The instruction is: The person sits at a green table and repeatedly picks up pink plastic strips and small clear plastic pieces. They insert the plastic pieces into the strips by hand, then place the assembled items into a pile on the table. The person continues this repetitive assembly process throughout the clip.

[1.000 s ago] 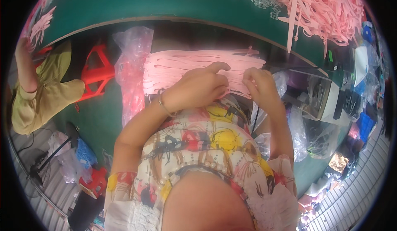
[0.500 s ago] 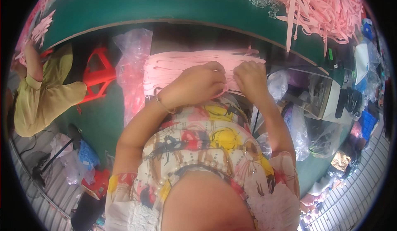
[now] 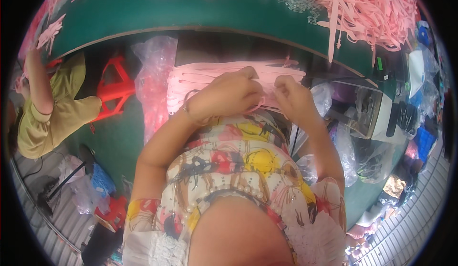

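Note:
A flat bundle of long pink strips [image 3: 210, 75] lies across my lap, just below the edge of the green table [image 3: 191, 13]. My left hand [image 3: 226, 97] rests on the bundle's middle with its fingers curled around some strips. My right hand [image 3: 293, 99] pinches the strips right beside it, thumb and fingers closed on them. Both hands meet near the bundle's right half. My patterned dress covers the lower part of the bundle.
A heap of loose pink strips [image 3: 367, 8] lies on the table at the upper right. A clear bag of pink pieces [image 3: 155, 82] and a red stool [image 3: 114, 82] stand to my left. Another person in olive clothing [image 3: 47, 113] sits at far left. Bags and a white machine [image 3: 381, 113] crowd the right.
My hands have shifted slightly along the bundle and stay closed on the strips. The person at the left has leaned a little further toward the table.

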Action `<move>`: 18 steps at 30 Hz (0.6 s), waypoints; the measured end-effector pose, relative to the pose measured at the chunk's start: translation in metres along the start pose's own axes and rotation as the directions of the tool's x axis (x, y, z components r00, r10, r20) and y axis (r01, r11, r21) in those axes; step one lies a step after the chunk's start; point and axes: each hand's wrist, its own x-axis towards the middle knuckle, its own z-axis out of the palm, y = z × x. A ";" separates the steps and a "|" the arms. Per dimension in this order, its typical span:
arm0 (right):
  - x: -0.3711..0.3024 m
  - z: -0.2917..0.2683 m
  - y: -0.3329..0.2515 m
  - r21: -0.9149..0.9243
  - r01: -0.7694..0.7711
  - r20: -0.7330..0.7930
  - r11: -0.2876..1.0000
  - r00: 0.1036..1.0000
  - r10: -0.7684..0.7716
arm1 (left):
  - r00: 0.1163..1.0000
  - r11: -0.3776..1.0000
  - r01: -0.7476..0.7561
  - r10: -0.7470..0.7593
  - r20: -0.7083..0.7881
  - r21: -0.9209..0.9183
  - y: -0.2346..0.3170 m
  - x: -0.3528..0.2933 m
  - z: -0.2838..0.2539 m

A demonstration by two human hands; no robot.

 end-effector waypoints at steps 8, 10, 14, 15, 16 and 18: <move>-0.008 -0.047 0.019 0.787 0.143 0.177 0.600 0.879 -0.442 | 0.995 0.958 -0.094 0.081 -0.060 -0.270 -0.004 -0.037 -0.022; -0.006 -0.037 0.006 0.881 0.111 0.148 0.461 0.860 -0.489 | 0.987 0.938 -0.113 0.070 -0.142 -0.327 -0.001 -0.042 -0.024; 0.002 -0.025 -0.013 0.867 0.115 0.164 0.486 0.853 -0.495 | 0.942 0.856 -0.077 -0.105 -0.318 -0.511 0.010 -0.059 -0.021; 0.004 -0.024 -0.022 0.829 0.133 0.176 0.543 0.860 -0.479 | 0.929 0.817 -0.076 -0.149 -0.337 -0.571 0.011 -0.062 -0.021; 0.005 -0.021 -0.029 0.828 0.052 0.210 0.558 0.894 -0.395 | 0.937 0.795 -0.075 -0.150 -0.315 -0.602 0.008 -0.065 -0.022; 0.016 -0.016 -0.038 0.694 0.086 0.260 0.715 0.896 -0.360 | 0.952 0.745 -0.070 -0.149 -0.267 -0.663 0.000 -0.073 -0.023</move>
